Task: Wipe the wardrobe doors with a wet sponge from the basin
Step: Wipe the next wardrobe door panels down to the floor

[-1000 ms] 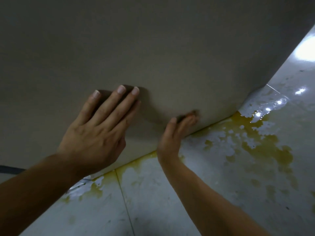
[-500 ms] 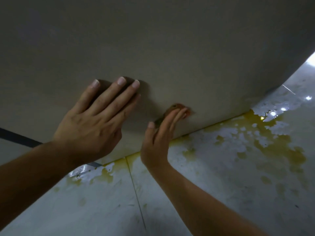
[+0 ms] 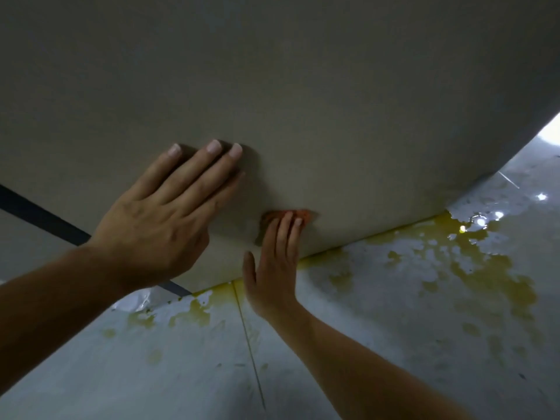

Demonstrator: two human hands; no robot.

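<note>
We see the left hand (image 3: 157, 225) flat on the door (image 3: 333, 116), fingers straight and together, while the right hand (image 3: 275, 268) presses the sponge (image 3: 304, 214) with straight fingers low on that door.

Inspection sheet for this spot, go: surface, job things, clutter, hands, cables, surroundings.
Surface: wardrobe door, plain, dimly lit, no marks visible.
Job's things: orange sponge pressed on the door near its bottom edge, mostly under fingers; basin not in view.
Clutter: yellow puddles on the floor along the door's foot.
Hands: left hand flat on the door, fingers straight; right hand presses the sponge with straight fingers.
Cables: nothing seen.
Surroundings: floor pale, tiled, wet; dark strip at left, cannot tell what; glare at far right.
</note>
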